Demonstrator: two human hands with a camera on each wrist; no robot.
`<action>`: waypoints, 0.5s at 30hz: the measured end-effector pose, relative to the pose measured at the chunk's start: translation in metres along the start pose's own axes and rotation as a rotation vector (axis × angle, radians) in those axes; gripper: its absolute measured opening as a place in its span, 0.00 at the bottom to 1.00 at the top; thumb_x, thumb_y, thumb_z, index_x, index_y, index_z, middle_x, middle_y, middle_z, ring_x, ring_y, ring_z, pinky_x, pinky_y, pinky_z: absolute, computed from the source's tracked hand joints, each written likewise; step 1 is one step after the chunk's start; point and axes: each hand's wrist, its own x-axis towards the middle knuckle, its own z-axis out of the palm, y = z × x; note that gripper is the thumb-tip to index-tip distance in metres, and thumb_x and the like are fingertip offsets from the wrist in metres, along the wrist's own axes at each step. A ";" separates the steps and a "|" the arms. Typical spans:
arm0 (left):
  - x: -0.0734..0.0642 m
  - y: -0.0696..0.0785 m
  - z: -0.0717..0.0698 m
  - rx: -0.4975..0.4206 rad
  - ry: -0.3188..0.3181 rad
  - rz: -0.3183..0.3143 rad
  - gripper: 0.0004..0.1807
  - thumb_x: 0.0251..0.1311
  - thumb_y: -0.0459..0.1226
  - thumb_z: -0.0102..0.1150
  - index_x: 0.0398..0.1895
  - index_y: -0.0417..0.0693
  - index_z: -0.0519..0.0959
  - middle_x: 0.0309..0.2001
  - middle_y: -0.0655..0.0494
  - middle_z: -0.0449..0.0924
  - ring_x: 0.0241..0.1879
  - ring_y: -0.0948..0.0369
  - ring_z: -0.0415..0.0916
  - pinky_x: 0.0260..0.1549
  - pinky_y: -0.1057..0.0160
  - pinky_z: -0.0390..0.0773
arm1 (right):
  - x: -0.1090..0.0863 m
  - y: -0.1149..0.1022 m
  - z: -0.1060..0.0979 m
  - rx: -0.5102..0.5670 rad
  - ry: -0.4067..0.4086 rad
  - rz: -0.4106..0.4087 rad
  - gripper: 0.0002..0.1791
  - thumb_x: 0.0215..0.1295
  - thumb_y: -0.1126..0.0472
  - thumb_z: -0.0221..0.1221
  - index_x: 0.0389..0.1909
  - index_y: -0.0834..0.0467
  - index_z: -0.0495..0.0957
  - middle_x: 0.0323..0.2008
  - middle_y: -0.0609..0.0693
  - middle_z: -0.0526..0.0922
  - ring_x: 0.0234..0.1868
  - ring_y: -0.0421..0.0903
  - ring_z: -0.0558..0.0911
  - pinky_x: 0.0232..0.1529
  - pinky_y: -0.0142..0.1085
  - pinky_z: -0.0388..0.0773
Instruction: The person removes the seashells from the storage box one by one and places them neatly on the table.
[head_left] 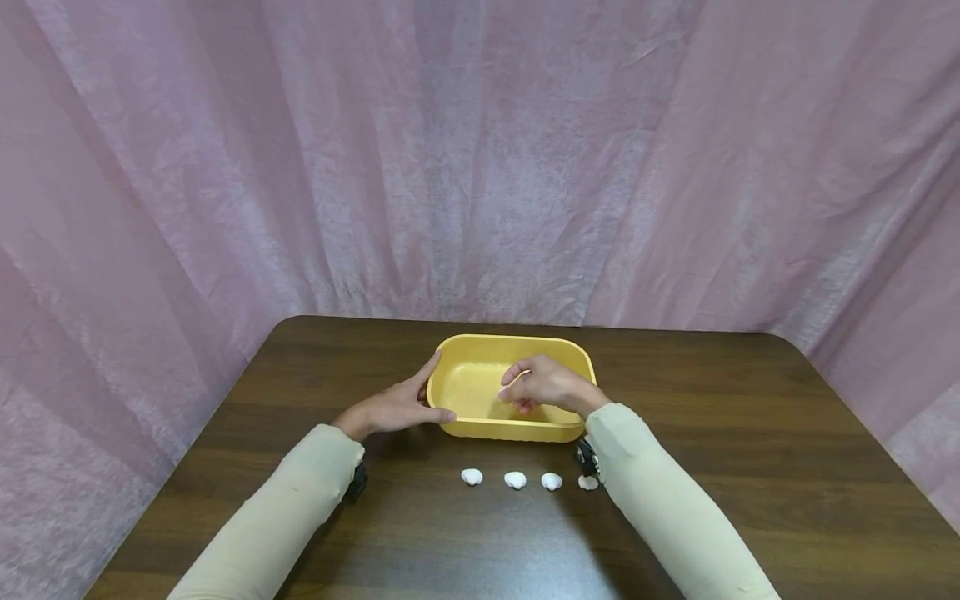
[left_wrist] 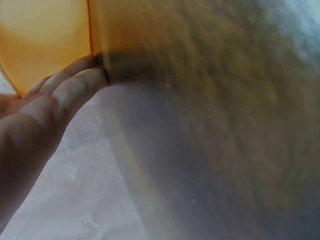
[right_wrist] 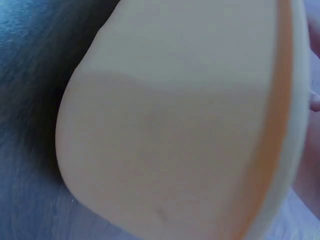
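A yellow plastic basin (head_left: 480, 428) stands on the brown table. My left hand (head_left: 397, 407) rests at its left end, thumb against the front rim and straight fingers along the side; the left wrist view shows those fingers (left_wrist: 80, 90) touching the outer wall. Over the inside of the basin, my right hand (head_left: 551, 385) pinches a small white seashell (head_left: 503, 391), mostly hidden by the fingertips. In the right wrist view the basin wall (right_wrist: 165, 150) hides most of that hand. Several white seashells (head_left: 515, 480) lie in a row in front of the basin.
The rightmost seashell (head_left: 588, 482) of the row is partly covered by the right wrist's camera (head_left: 587, 458). The wooden table (head_left: 712, 433) reaches back to a pink curtain (head_left: 480, 167), which hangs behind it and at both sides.
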 end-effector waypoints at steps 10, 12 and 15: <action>-0.001 0.000 0.000 0.021 0.007 0.003 0.63 0.56 0.55 0.70 0.81 0.64 0.32 0.53 0.53 0.81 0.53 0.59 0.74 0.58 0.49 0.65 | -0.017 0.000 0.004 0.128 0.026 -0.045 0.12 0.66 0.68 0.63 0.46 0.72 0.78 0.39 0.67 0.85 0.31 0.47 0.85 0.38 0.40 0.83; 0.000 -0.001 0.000 0.020 0.009 0.008 0.63 0.56 0.54 0.70 0.81 0.64 0.31 0.52 0.53 0.81 0.52 0.59 0.74 0.58 0.50 0.66 | -0.019 -0.001 0.006 0.156 0.021 -0.047 0.12 0.67 0.70 0.62 0.47 0.73 0.77 0.41 0.68 0.85 0.31 0.45 0.85 0.38 0.39 0.83; 0.000 -0.001 0.000 0.017 0.008 0.010 0.63 0.56 0.54 0.70 0.81 0.64 0.31 0.52 0.54 0.82 0.52 0.60 0.74 0.56 0.51 0.66 | -0.024 -0.003 0.009 0.194 0.021 -0.047 0.11 0.67 0.72 0.60 0.47 0.74 0.76 0.42 0.70 0.84 0.31 0.44 0.85 0.38 0.38 0.83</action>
